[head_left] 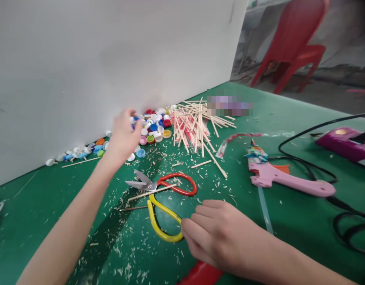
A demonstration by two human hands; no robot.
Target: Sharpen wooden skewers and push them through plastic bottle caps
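Nearby, a pink glue gun [285,178] lies beyond the right hand [220,237].

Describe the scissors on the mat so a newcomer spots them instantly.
On the green mat, below the heap of wooden sticks, lies a pair of scissors with steel blades pointing left. Its two handle loops set it apart: one red, one yellow, the yellow against the fingers of the right hand.
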